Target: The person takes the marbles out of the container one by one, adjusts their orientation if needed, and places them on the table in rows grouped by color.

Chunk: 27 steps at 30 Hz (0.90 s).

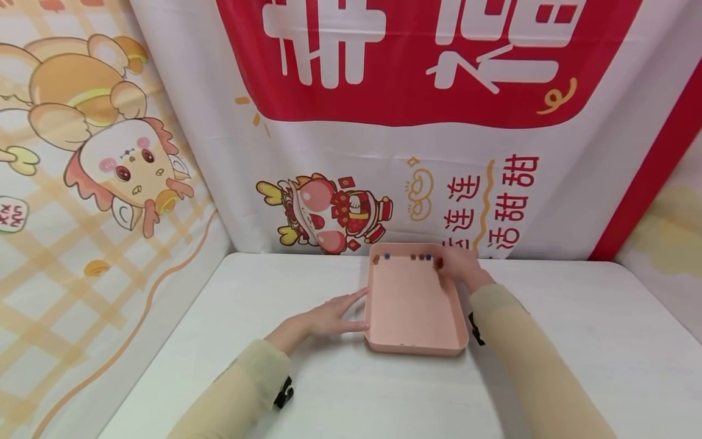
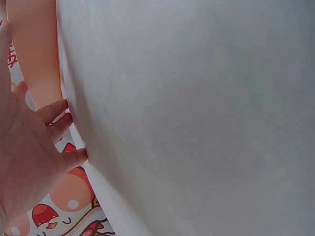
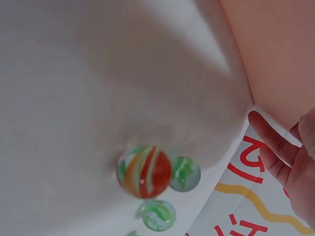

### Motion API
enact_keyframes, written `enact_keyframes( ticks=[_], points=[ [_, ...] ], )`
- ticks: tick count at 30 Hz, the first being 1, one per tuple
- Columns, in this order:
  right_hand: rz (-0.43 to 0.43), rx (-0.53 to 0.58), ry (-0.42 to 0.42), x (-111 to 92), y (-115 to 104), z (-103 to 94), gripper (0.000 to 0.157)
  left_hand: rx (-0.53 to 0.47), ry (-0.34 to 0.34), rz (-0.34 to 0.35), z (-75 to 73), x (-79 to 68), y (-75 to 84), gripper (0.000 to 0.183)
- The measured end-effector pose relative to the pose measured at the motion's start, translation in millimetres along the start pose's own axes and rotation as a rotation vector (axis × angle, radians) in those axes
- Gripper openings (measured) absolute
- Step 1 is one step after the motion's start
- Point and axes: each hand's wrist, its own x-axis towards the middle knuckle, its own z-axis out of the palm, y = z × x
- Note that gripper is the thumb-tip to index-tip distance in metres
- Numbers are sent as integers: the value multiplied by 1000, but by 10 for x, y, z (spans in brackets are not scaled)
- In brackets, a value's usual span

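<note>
A shallow pink tray (image 1: 414, 305) lies on the white table against the backdrop. Small brown marbles (image 1: 421, 256) and blue marbles (image 1: 387, 256) line its far inner edge. My left hand (image 1: 336, 314) touches the tray's left wall with spread fingers; the left wrist view shows the fingertips at its outer side. Over the far right corner, my right hand (image 1: 459, 265) pinches a reddish-brown marble (image 1: 438, 263). In the right wrist view, the other fingers lie along the outside of the tray wall (image 3: 275, 54), while the pinching fingertips are hidden.
Near the right wrist camera, a red, white and green marble (image 3: 145, 172) lies beside clear marbles with green swirls (image 3: 158, 215) on the white table. A printed cloth backdrop (image 1: 340, 146) hangs behind the tray, and a patterned cloth wall (image 1: 99, 244) stands at the left.
</note>
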Motion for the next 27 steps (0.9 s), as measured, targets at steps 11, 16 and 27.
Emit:
enact_keyframes(
  ticks=[11, 16, 27],
  points=[
    [30, 22, 29, -71, 25, 3, 3, 2, -4, 16, 17, 8, 30, 86],
    [35, 85, 75, -112, 6, -49, 7, 17, -2, 9, 7, -3, 26, 85],
    [4, 156, 83, -246, -17, -241, 9, 18, 2, 12, 3, -13, 30, 86]
  ],
)
